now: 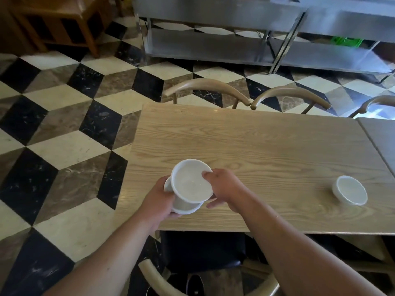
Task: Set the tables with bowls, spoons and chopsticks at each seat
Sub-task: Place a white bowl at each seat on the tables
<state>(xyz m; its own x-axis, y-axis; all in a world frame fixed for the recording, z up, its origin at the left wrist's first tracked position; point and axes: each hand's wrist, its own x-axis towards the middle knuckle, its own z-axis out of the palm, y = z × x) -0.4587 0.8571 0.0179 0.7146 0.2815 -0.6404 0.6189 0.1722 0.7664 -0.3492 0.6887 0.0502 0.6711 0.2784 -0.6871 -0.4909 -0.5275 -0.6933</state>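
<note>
Over the near left part of the light wooden table (256, 146), my left hand (157, 199) grips a small stack of white bowls (188, 208) from below and the left. My right hand (224, 189) pinches the rim of the top white bowl (190, 180), thumb inside it, and the bowl is tilted and lifted slightly off the stack. Another white bowl (350, 190) stands alone on the table near its right front edge. No spoons or chopsticks are in view.
Curved wooden chair backs (205, 86) (290, 94) stand at the table's far side, and one chair with a dark seat (203, 251) is tucked in below me. A second table (382, 137) adjoins on the right. Steel shelving (235, 43) lines the back; checkered floor lies left.
</note>
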